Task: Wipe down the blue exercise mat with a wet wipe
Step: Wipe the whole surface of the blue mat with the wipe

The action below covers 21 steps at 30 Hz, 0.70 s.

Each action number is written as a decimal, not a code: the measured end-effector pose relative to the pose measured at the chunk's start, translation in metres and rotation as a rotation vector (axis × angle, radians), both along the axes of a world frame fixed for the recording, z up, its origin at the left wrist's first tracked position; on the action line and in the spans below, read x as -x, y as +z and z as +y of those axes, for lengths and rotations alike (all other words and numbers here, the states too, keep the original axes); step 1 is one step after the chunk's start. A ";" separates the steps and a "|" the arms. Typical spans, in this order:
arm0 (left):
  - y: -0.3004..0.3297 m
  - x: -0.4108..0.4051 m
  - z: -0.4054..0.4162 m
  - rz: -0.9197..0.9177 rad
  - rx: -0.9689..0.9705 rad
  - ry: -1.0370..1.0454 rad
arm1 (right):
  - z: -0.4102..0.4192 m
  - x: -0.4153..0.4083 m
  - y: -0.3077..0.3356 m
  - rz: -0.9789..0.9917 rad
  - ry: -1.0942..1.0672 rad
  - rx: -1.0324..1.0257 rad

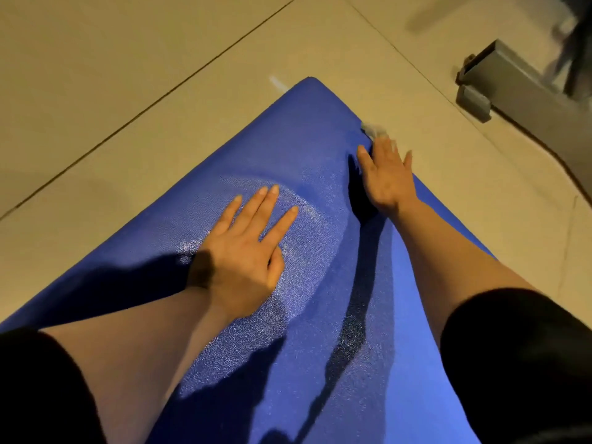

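The blue exercise mat (288,155) lies on a tiled floor and runs away from me to a far end at the upper middle. Wet shiny streaks mark its middle. My left hand (246,245) rests flat on the mat's middle, fingers straight and spread. My right hand (387,177) lies flat at the mat's right edge, fingers extended. The white wet wipe (374,129) shows blurred just beyond the right fingertips, pressed under them at the mat's edge.
Beige floor tiles (128,75) with dark grout lines surround the mat. A grey metal frame foot (499,88) of some equipment stands on the floor at the upper right, close to the mat's far right corner.
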<state>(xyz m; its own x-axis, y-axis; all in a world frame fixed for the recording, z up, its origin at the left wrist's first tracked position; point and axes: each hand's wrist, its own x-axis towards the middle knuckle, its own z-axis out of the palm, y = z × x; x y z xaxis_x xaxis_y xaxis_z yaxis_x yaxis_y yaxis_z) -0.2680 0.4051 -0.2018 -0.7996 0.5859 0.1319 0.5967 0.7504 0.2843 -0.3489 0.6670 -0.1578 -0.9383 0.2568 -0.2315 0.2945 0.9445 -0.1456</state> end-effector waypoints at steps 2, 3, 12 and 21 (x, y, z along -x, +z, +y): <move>0.001 -0.002 0.000 -0.016 0.000 -0.003 | -0.019 0.027 -0.002 0.035 0.099 0.081; 0.001 -0.002 -0.002 -0.015 0.001 -0.003 | -0.027 0.035 -0.002 0.043 0.135 0.108; -0.004 0.000 0.000 0.010 -0.042 0.007 | 0.020 -0.022 -0.002 -0.031 -0.063 -0.110; 0.001 0.001 0.002 0.015 -0.068 0.019 | -0.064 -0.016 -0.008 0.040 0.157 -0.051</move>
